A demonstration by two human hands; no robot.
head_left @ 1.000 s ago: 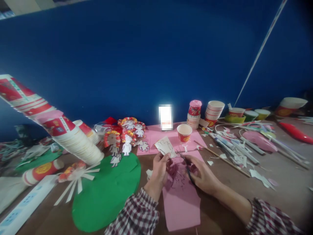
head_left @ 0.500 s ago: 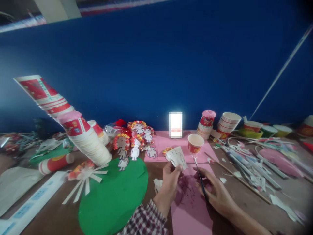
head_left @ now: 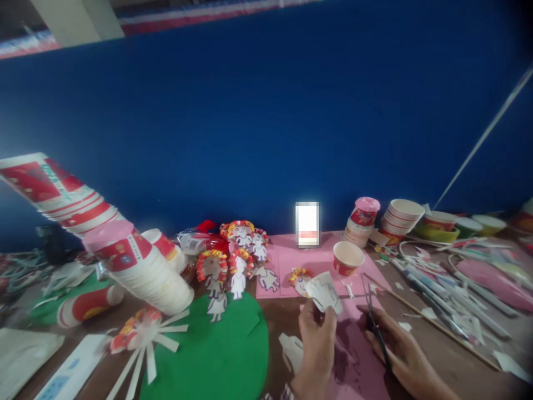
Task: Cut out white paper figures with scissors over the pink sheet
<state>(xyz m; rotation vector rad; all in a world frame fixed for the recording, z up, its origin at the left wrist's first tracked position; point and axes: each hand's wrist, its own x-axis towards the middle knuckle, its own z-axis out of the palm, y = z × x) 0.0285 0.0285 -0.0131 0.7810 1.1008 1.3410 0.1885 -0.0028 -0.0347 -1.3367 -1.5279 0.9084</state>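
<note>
My left hand (head_left: 315, 339) pinches a piece of white paper (head_left: 323, 293) with dark drawn lines on it, held above the pink sheet (head_left: 362, 355). To its right, my right hand (head_left: 402, 344) is closed around a pair of dark-handled scissors (head_left: 377, 328); the blades point away from me and stand slightly apart, clear of the paper. Behind the paper lies a yellow-and-red ringed figure (head_left: 298, 280). A paper cup (head_left: 348, 259) stands just beyond. White paper scraps (head_left: 291, 351) lie left of my left hand.
A leaning stack of paper cups (head_left: 154, 272) rises at the left beside a green paper disc (head_left: 216, 355). Cut-out paper figures (head_left: 239, 278) lie behind the disc. At right are a thin wooden stick (head_left: 441, 328), white strips (head_left: 441, 294) and more stacked cups (head_left: 402, 219).
The view has shifted, so the table things sit lower. The scissor blades have opened and swung away from the paper. My left hand still holds the paper.
</note>
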